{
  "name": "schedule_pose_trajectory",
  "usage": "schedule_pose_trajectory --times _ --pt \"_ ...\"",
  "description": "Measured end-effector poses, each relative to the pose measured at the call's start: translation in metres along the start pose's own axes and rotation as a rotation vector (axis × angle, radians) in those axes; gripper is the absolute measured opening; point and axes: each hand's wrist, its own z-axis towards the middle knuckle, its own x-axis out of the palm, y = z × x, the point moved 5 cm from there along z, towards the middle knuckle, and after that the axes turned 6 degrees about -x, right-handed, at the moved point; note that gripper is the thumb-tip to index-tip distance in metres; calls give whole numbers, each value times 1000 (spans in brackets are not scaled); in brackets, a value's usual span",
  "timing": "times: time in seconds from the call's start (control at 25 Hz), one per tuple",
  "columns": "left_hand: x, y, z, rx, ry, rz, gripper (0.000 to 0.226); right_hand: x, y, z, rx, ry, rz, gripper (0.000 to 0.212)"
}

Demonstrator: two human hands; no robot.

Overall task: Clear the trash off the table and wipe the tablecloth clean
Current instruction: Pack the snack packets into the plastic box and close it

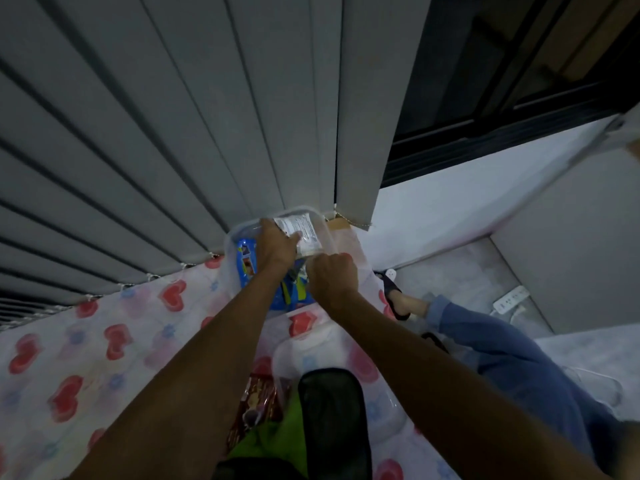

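A clear plastic bin stands at the far edge of the table, against the grey blinds. Blue snack wrappers lie inside it. My left hand reaches into the bin and grips a white printed packet. My right hand is closed in a fist at the bin's near rim, over a blue and yellow wrapper; what it holds is hidden. The tablecloth is white with red hearts and pale blue flowers.
A second clear container sits nearer me, beside a red-brown snack packet, a green item and a black mesh object. Another person's legs in jeans are on the right, near a white power strip on the floor.
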Motion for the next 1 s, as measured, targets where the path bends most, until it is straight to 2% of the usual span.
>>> schedule_pose_trajectory --times 0.08,0.12,0.24,0.28,0.36,0.48,0.64,0.76,0.84,1.0 --pt "13 2 -1 -6 36 49 53 -3 2 2 -53 -4 -13 33" --pt "18 1 -7 49 18 107 50 -4 1 2 -59 -10 2 33" --pt "25 -3 -19 285 -121 418 33 -9 -3 -1 -76 -58 109 16" --pt "25 -2 -16 327 -131 458 25 -11 -5 0 -85 -79 129 17" --pt "25 1 -11 355 -53 439 9 -15 -5 1 -153 -111 80 24" --pt "17 7 -3 388 129 354 19 -10 2 6 -224 -67 85 18" --pt "3 16 -11 465 280 420 37 -2 16 14 -213 7 170 20" --pt "-8 23 -24 508 226 341 32 -7 16 9 -171 39 162 18" --pt "-19 32 -31 524 181 302 24 -19 19 -1 -128 -12 154 20" --pt "-51 55 -45 480 163 237 22 -44 55 -21 -125 -107 157 26"
